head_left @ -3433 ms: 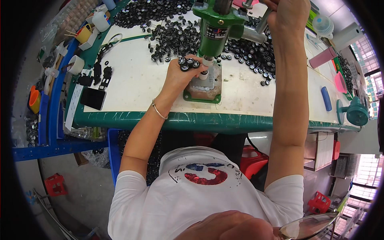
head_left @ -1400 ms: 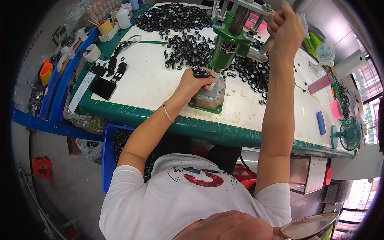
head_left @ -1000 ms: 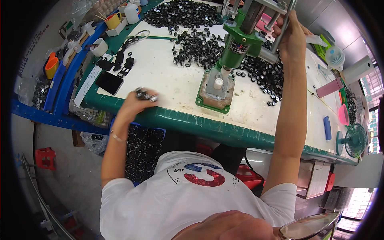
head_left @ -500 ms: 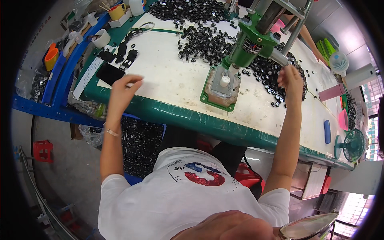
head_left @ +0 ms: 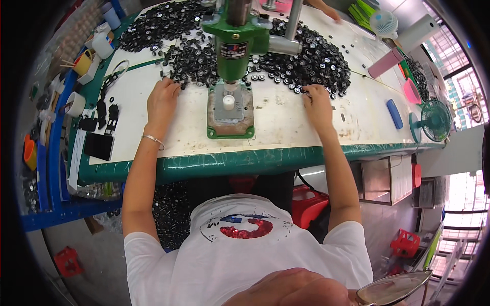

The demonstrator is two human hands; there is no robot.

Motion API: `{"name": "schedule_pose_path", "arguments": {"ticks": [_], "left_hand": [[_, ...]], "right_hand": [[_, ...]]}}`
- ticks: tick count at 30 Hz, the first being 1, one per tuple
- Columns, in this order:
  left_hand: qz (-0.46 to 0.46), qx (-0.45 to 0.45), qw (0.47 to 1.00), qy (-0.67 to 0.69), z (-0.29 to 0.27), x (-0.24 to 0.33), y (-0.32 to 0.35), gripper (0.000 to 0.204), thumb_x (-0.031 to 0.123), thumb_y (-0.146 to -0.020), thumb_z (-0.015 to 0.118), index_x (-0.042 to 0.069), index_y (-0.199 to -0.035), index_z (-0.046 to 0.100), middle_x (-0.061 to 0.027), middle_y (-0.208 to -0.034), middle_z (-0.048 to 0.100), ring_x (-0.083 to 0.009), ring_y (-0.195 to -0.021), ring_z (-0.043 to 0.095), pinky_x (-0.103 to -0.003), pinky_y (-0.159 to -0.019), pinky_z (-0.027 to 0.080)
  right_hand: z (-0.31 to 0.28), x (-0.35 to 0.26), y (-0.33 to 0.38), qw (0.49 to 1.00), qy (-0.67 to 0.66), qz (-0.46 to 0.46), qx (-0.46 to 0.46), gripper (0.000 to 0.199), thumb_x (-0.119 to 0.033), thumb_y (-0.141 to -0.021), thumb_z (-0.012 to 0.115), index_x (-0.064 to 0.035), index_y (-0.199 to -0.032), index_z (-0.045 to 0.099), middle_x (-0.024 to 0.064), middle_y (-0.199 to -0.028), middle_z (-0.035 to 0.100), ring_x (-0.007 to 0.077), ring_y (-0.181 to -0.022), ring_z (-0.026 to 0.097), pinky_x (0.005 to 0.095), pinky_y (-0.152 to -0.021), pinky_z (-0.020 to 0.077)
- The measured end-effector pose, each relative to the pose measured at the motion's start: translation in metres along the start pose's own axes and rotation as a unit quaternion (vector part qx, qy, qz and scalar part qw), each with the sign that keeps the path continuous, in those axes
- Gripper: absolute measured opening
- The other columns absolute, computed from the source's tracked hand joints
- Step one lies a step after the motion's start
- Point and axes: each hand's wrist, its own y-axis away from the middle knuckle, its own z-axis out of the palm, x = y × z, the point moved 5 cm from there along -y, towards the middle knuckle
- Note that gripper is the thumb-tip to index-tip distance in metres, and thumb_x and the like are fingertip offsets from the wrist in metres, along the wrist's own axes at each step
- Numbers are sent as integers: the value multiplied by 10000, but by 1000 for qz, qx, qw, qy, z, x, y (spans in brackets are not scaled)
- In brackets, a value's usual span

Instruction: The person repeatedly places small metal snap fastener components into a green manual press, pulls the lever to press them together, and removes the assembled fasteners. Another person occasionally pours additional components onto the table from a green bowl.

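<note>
My left hand (head_left: pixel 163 99) is at the near edge of a heap of black wheels with metal axles (head_left: pixel 196 64), fingers closed at the tips. What they pinch, if anything, is too small to make out. My right hand (head_left: pixel 319 104) reaches the near edge of a heap of loose black wheels (head_left: pixel 316 56), with its fingertips closed on a small black wheel (head_left: pixel 304 91). Between my hands stands a green bench press (head_left: pixel 234 58). On its grey base plate (head_left: pixel 219 113) sits a white round fixture (head_left: pixel 228 103), below the ram.
A phone (head_left: pixel 99 146) and black plastic parts (head_left: pixel 105 115) lie at the left. Further right are a blue oblong object (head_left: pixel 394 113), a pink cup (head_left: pixel 411 91) and a green fan (head_left: pixel 434 121). Another person's hand (head_left: pixel 331 14) shows at the far side. A green edge (head_left: pixel 245 161) borders the table.
My left hand has moved forward from beside the phone to the heap of axled wheels. My right hand has come down to the loose wheels from near the press lever. The view has turned.
</note>
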Motion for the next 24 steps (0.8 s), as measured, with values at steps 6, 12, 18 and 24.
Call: {"name": "schedule_pose_path", "arguments": {"ticks": [6,12,18,24], "left_hand": [[-79,51,995,38,-12,-1,16,149,174,-864,616,62,-923,695,-35,-793,622,-204,-743,564,-315,-693,456],[-207,27,964,163,-7,-7,32,226,223,-890,596,71,-1039,672,-56,-785,698,-180,-636,600,-289,-639,454],[-249,3,938,239,-9,-10,42,364,192,-868,631,24,-1187,580,-106,-836,716,-139,-705,660,-248,-662,479],[-309,24,890,335,-26,-21,46,370,161,-872,643,-12,-1187,556,-116,-878,718,-120,-822,661,-224,-751,479]], "right_hand": [[31,-16,3,991,-128,4,43,217,-44,-810,602,-51,-1022,643,123,-1070,573,319,-1012,505,391,-898,401],[52,-53,-14,969,-247,-7,17,181,-45,-819,584,-46,-983,660,124,-995,604,296,-963,541,385,-856,429],[32,-62,-23,929,-366,52,-5,192,-63,-885,571,-40,-1054,659,40,-1027,619,127,-907,587,262,-811,460],[1,-42,2,973,-228,27,-32,210,-108,-842,636,-67,-1047,658,70,-965,605,192,-830,593,304,-732,472]]}}
